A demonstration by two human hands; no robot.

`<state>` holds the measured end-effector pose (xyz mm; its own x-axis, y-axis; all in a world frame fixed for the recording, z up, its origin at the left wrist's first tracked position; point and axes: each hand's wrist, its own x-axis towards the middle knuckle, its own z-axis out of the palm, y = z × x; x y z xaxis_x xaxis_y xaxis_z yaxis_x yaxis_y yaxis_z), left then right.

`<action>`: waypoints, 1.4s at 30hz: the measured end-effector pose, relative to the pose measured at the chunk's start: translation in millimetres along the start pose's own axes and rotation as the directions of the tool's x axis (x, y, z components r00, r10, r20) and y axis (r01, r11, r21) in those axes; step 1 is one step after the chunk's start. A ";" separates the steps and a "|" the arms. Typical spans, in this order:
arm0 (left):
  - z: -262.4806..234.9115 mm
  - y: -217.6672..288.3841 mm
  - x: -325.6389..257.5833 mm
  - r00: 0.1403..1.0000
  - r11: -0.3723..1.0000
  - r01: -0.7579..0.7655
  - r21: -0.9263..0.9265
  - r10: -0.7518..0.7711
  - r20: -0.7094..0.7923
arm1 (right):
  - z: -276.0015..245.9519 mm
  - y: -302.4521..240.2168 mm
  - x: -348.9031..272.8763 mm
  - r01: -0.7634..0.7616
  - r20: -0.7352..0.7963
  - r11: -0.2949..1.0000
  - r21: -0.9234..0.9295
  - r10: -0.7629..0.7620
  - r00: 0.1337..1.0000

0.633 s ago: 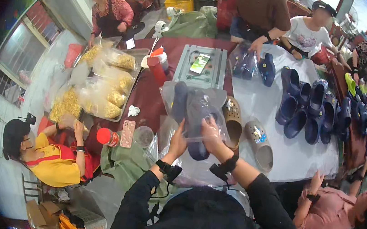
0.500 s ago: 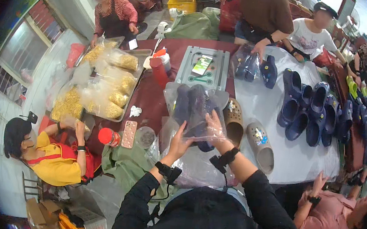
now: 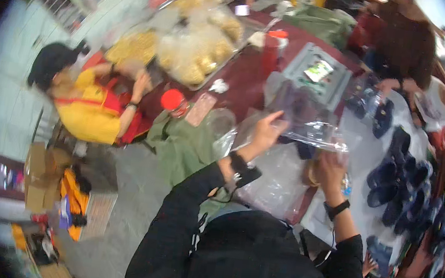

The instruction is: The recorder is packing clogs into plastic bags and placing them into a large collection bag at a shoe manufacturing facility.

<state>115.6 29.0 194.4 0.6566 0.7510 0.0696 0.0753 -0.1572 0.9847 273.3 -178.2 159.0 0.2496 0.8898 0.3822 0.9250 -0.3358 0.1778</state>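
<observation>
A clear plastic bag (image 3: 312,129) with dark navy clogs inside lies in front of me, its near edge loose and shiny. Beside the bag's left edge is my left hand (image 3: 268,133), fingers stretched and apart. My right hand (image 3: 331,168) is at the bag's near right corner, smeared by motion, so its grip is unclear. Under and next to it show a bit of a brown clog (image 3: 313,169) and the blue charm of a grey clog (image 3: 346,186). More clear plastic bags (image 3: 270,181) lie flat between my forearms.
Beyond the bag stands a grey plastic case (image 3: 319,76) with a phone (image 3: 318,71) on it. Left are a red-lidded jar (image 3: 174,102), a pink phone (image 3: 201,110) and bagged yellow pieces (image 3: 194,52). Navy clogs (image 3: 395,182) stand right. A co-worker in yellow (image 3: 95,109) sits left.
The view has turned, so the table appears shifted right and tilted. My right hand has moved from the top of the bag to its near right corner; my left has moved off to its left edge.
</observation>
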 end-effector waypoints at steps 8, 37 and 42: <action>-75.2 67.1 -25.8 0.996 0.999 0.037 -0.002 -0.037 0.086 | -109.8 18.1 65.9 0.150 -0.438 0.948 0.281 -0.012 0.899; -222.0 -194.8 -167.6 0.699 0.019 -0.710 0.704 -0.103 0.708 | -126.2 -105.8 55.6 -0.247 0.202 0.103 0.963 0.325 0.924; -226.0 -192.3 -156.3 0.891 0.070 -0.374 0.925 -0.249 0.379 | -113.9 -168.0 84.8 -0.150 0.150 -0.016 0.989 0.219 0.964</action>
<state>-171.1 86.8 30.3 0.8507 0.4656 -0.2440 0.4540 -0.8848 -0.1053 106.4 -81.5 264.8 0.4860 0.8308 0.2712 0.2311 0.1771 -0.9567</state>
